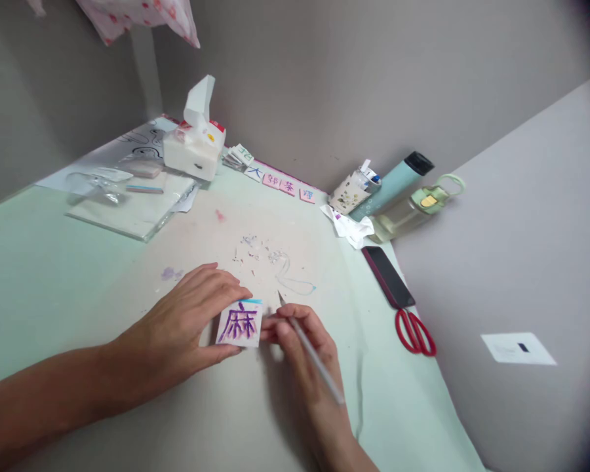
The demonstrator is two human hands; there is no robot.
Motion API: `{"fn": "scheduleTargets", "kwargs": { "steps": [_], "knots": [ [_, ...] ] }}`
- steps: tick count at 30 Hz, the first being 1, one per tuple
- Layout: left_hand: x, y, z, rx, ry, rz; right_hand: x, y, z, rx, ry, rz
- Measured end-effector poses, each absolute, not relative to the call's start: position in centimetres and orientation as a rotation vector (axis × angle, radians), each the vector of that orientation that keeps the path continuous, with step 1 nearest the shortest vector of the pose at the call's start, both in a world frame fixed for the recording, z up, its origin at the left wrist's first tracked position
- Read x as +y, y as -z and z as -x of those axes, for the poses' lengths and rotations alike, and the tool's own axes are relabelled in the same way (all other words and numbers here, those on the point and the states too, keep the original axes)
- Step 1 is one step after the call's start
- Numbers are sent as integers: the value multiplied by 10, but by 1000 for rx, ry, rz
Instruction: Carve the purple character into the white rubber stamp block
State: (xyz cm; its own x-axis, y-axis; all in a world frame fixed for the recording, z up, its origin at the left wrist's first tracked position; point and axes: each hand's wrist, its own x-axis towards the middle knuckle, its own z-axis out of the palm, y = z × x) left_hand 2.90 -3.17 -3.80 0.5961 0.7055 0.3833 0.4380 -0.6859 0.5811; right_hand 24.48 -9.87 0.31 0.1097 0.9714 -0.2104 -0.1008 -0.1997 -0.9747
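My left hand [191, 321] grips a small white square block [240, 324] between thumb and fingers. A purple character is marked on the block's top face, and a blue strip shows along its far edge. Just right of the block, my right hand [305, 347] is closed round a thin silver craft knife [314, 357]. The knife's pointed tip is up and left, beyond the block's upper right corner and apart from it. Dark crumbs and shavings [253, 252] lie on the table beyond both hands.
Tissue pack [194, 151] and plastic-wrapped sheets [132, 203] are back left. Small character tiles [280, 183] line the back edge. A pen cup [351, 190], teal bottle [393, 183], clear bottle [408, 213], crumpled tissue [349, 226], phone [388, 275] and red-handled scissors [415, 332] stand or lie right.
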Motion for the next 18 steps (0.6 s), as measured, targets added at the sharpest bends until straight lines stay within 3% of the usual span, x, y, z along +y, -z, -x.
{"fn": "scheduleTargets", "kwargs": {
  "steps": [6, 18],
  "knots": [
    [-34, 42, -31, 931, -792, -2414, -105, -5, -263, -1277, -964, 1481],
    [-35, 47, -28, 908, -695, -2397, -116, 4, -252, -1454, -984, 1461]
  ]
}}
